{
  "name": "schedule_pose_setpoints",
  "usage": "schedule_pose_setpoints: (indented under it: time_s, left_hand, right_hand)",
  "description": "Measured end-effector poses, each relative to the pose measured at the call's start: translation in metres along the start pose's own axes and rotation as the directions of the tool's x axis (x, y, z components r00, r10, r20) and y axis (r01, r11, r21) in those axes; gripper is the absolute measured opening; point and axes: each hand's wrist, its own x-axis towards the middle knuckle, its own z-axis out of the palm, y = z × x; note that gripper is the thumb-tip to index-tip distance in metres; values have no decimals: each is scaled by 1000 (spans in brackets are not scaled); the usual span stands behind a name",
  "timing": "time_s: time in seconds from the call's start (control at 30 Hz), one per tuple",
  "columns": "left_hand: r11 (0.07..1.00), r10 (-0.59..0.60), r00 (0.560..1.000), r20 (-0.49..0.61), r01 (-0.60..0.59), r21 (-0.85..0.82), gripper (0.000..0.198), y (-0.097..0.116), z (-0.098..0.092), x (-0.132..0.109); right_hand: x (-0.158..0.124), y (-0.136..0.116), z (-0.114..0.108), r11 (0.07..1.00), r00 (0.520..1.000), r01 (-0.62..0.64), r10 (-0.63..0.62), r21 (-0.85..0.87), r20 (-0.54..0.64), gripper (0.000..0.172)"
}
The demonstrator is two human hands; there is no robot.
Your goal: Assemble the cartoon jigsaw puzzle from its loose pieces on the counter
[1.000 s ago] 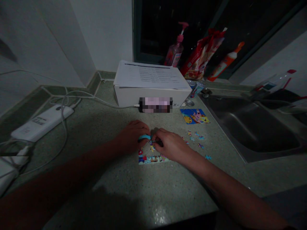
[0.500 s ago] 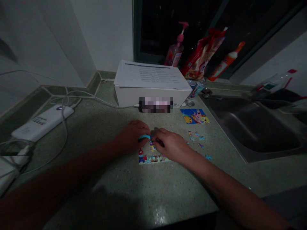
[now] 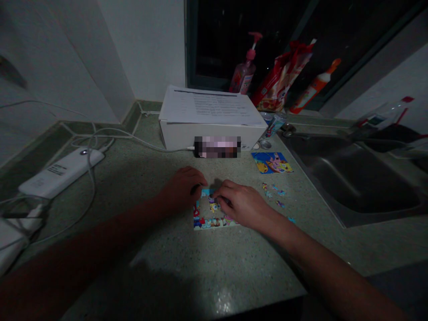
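Now at puzzle (image 3: 214, 222), mid-frame: curled left hand (image 3: 183, 186), perhaps steadying teal edge (image 3: 205, 192); bent right hand (image 3: 243, 201) opposite; can't tell whether gripping. Loose pieces (image 3: 280, 203) right of centre, likely for easy reach.

Legible text: none; no word, brand or number is resolving. Print locations: rows of dark type are running across the paper sheet (image 3: 217, 107) lying on the white box (image 3: 177, 137); small marks are showing on the box's front, lower right, too small to read. The white power bank (image 3: 68, 167) is bearing short dark lines, illegible. Labels are showing on the pink pump bottle (image 3: 242, 76) and the orange bottle (image 3: 310, 94), both too dim to read. The red bag (image 3: 279, 78) is carrying unreadable printing.
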Motion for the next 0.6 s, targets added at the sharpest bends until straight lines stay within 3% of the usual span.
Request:
schedule_pose_setpoints:
  time_s: [0.23, 0.4, 0.6]
  left_hand:
    - [968, -228, 972, -53, 221, -117, 23, -2, -10, 2]
    - [846, -507, 853, -125, 464, -261, 18, -15, -21, 7]
    - [788, -591, 790, -163, 522, -326, 19, -26, -28, 11]
  right_hand:
    - [-10, 29, -38, 997, 960, -63, 75, 51, -270, 26]
    - [-28, 78, -68, 976, 892, -218, 203, 10, -404, 28]
    - [-46, 136, -76, 920, 830, -391, 356, 9, -429, 31]
